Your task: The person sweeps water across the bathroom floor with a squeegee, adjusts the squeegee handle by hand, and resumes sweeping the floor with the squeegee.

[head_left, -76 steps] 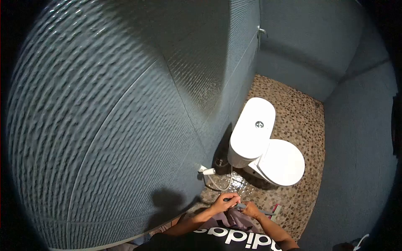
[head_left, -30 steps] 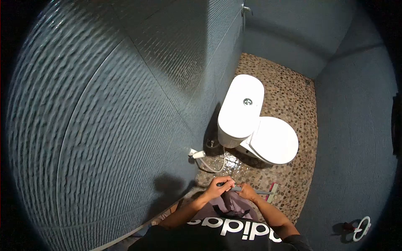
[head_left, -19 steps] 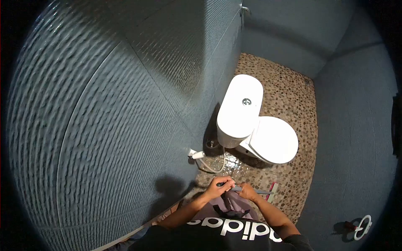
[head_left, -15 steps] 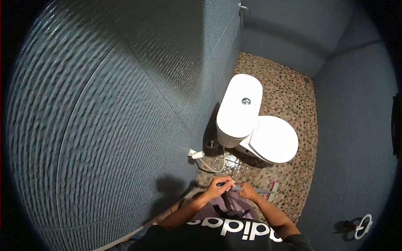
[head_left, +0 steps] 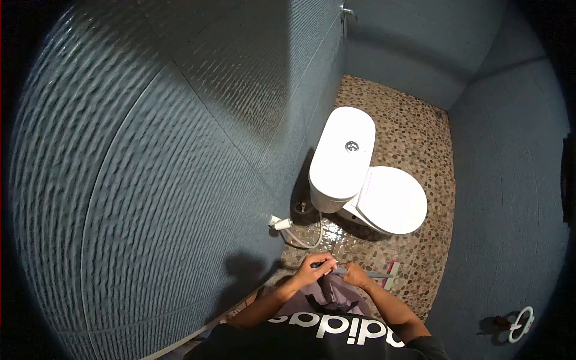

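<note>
A long-handled floor scrubber (head_left: 377,275) with a grey handle and a pink and pale green head reaches down in front of my body. Its head (head_left: 392,276) rests on the pebbled floor to the right of my hands. My left hand (head_left: 315,269) is wrapped around the dark top end of the handle. A little lower on the same handle, my right hand (head_left: 355,275) has its fingers closed.
A white toilet (head_left: 393,201) with its lid down stands ahead, its tank (head_left: 343,153) near the textured grey wall (head_left: 180,180). A bidet sprayer (head_left: 284,224) with a looped hose hangs on that wall. A white ring-shaped fixture (head_left: 521,324) is at lower right.
</note>
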Available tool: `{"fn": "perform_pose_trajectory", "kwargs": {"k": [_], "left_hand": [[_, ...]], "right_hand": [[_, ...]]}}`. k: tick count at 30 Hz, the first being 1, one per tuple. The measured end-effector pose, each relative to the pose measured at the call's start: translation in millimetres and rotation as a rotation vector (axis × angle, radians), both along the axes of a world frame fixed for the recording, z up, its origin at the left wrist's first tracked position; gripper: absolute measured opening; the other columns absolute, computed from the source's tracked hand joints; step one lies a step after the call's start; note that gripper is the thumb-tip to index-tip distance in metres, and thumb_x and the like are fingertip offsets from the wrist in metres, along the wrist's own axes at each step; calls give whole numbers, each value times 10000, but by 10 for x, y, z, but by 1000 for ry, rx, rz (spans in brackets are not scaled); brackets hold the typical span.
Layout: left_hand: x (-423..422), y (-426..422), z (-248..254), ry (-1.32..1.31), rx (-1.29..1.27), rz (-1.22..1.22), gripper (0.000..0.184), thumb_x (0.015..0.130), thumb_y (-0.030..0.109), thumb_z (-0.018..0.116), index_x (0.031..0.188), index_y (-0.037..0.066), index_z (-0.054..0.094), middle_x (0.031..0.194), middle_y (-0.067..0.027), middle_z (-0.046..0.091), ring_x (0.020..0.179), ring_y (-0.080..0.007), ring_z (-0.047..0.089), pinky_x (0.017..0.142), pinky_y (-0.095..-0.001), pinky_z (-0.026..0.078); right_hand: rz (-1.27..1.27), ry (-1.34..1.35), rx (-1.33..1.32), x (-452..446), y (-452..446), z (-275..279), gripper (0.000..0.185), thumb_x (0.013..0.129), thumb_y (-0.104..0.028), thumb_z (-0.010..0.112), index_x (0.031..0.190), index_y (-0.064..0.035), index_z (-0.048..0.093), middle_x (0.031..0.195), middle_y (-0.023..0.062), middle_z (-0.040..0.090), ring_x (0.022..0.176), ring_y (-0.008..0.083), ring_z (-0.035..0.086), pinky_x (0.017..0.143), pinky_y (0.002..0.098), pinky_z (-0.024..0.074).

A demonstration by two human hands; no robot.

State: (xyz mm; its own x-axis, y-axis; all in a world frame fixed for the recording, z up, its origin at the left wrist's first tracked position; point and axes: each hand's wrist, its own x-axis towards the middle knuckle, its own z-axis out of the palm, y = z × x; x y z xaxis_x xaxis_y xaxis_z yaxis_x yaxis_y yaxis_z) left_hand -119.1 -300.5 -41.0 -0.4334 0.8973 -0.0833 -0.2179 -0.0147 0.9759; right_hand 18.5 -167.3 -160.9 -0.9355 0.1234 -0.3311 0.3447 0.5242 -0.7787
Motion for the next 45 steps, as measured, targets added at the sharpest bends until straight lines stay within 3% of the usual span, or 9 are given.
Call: {"fn": "perform_pose_trajectory", "kwargs": {"k": [19, 21, 24, 27, 33, 37, 40, 45], "left_hand": [[6, 32, 5, -22, -12, 14, 196, 814, 130, 467, 667, 13, 522, 575, 23, 439, 510, -32, 388, 464, -173, 299], [7, 60, -9, -62, -50, 3, 206, 815, 118, 449, 680, -17, 524, 589, -16, 477, 519, -65, 415, 495, -197, 335], [-17, 59, 12, -62, -96, -16, 208, 818, 128, 449, 683, -10, 528, 581, -5, 467, 529, -57, 408, 496, -192, 329], [33, 126, -123, -61, -47, 28, 181, 818, 134, 465, 700, 16, 537, 549, 32, 444, 486, -23, 386, 441, -162, 300], [73, 330, -253, -23, -38, 135, 181, 805, 127, 483, 687, -2, 532, 585, 14, 468, 527, -40, 409, 484, -177, 316], [78, 236, -120, -65, -76, 136, 195, 810, 116, 472, 672, -11, 527, 570, 14, 458, 527, -42, 405, 473, -183, 310], [159, 317, -149, -43, -88, 149, 190, 811, 111, 470, 680, -15, 528, 568, 12, 459, 520, -42, 403, 470, -182, 309], [376, 579, -257, 6, -54, 195, 187, 805, 101, 467, 666, -7, 531, 556, 9, 459, 503, -48, 405, 462, -188, 311]], "right_hand": [[6, -113, 27, -13, 56, -27, 203, 637, -179, 558, 784, -39, 564, 651, 202, 543, 637, 359, 533, 608, 410, 426], [45, -140, -3, -29, 111, 38, 200, 636, -179, 560, 785, -45, 565, 655, 199, 544, 642, 354, 534, 608, 408, 428], [88, -35, 57, 85, 106, -318, 221, 627, -175, 563, 809, -48, 570, 656, 200, 543, 645, 356, 533, 612, 406, 427], [83, -43, 37, 9, 207, -207, 246, 611, -163, 559, 827, -46, 575, 691, 202, 549, 670, 357, 533, 641, 406, 425], [103, -106, 129, -44, 523, -296, 233, 595, -156, 547, 797, -42, 572, 694, 205, 550, 670, 355, 534, 623, 410, 433], [180, -122, 219, -123, 502, -34, 224, 588, -160, 538, 772, -38, 568, 684, 206, 548, 665, 361, 533, 607, 412, 433], [109, -15, 126, -51, 564, -191, 196, 583, -167, 534, 708, -18, 557, 663, 211, 543, 638, 366, 529, 591, 417, 431], [134, -80, 74, 152, 871, -439, 196, 584, -179, 551, 659, 2, 549, 637, 222, 530, 613, 362, 529, 573, 419, 423]]}}
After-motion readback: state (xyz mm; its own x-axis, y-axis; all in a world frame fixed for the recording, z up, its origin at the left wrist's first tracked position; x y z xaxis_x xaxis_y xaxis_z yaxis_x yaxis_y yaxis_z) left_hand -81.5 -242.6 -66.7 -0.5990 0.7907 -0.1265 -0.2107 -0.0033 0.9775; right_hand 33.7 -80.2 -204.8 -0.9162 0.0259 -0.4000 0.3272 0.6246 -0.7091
